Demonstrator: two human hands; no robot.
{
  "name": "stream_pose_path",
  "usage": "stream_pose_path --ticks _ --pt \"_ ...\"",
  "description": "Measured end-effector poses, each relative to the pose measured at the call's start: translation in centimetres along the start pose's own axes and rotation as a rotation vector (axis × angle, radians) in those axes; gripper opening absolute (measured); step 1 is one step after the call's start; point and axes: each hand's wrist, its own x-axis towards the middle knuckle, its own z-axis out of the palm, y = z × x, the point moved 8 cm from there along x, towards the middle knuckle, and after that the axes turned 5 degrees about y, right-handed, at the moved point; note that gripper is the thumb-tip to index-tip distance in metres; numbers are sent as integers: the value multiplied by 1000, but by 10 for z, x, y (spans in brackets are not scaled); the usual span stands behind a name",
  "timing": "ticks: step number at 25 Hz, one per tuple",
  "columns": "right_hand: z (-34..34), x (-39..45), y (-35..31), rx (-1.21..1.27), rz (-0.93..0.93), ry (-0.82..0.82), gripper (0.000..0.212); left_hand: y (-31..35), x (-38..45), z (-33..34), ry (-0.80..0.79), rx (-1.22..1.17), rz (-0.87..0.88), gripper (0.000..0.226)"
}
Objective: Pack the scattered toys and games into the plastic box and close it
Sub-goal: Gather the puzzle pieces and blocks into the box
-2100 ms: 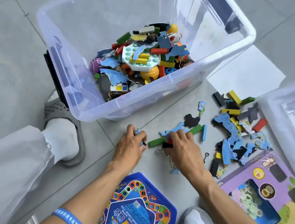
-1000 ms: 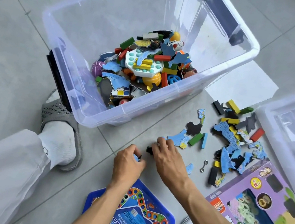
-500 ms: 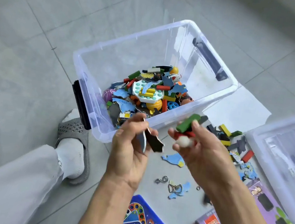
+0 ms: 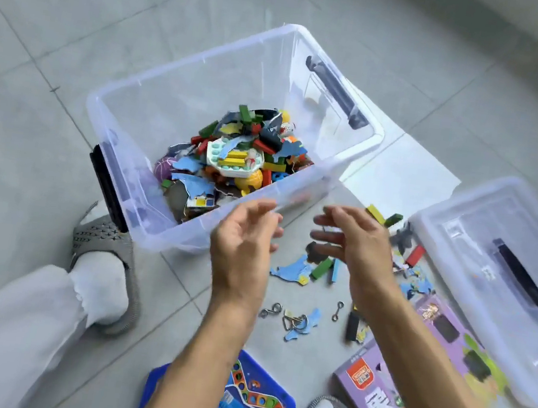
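The clear plastic box (image 4: 141, 220) stands open on the tiled floor, holding a heap of coloured blocks and blue puzzle pieces (image 4: 232, 157). My left hand (image 4: 244, 235) hovers just in front of the box's near rim, fingers spread, empty. My right hand (image 4: 355, 240) is beside it, also spread and empty. Scattered on the floor below them lie a blue puzzle piece (image 4: 291, 271), a green block (image 4: 321, 268), metal ring puzzles (image 4: 293, 318), and more blocks and pieces (image 4: 405, 254) to the right, partly hidden by my right arm.
The box's clear lid (image 4: 507, 272) lies at the right. A purple game box (image 4: 413, 393) sits in front of it and a blue board game (image 4: 253, 405) lies near my feet. My slippered left foot (image 4: 103, 263) stands beside the box. White paper (image 4: 399, 173) lies behind the pieces.
Both hands gathered pieces off the floor, lifted them to the box and let them go. They now hang empty and spread at the rim; a green block lies atop the heap.
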Motion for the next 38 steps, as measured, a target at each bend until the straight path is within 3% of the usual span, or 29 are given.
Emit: stream_pose_path --ticks 3,5,9,11,16,20,25,29,35,38 --pt "-79 -5 97 -605 -65 216 14 -107 -19 27 -179 518 -73 15" --pt "-113 0 130 -843 -146 274 27 -146 -11 44 -249 873 64 27" --pt "-127 23 160 -1442 -74 172 77 -181 13 74 -326 1353 256 61" --pt "-114 29 163 -1555 -95 136 77 -189 21 80 -326 1378 254 59" --pt "-100 38 168 -1201 -75 134 66 -204 31 75 -282 1158 108 46" --pt "-97 40 174 -953 70 145 66 -218 40 76 -312 1176 -60 29" --pt "-83 50 163 -847 -15 215 37 -218 30 79 -327 1137 -80 22" --pt "-75 60 167 -511 35 206 21 -220 27 72 -331 713 -358 19" --pt "-45 38 180 208 307 66 22 -216 6 75 -412 363 -558 14" --pt "-27 20 160 434 349 66 26 -191 -6 65 -353 168 -554 13"
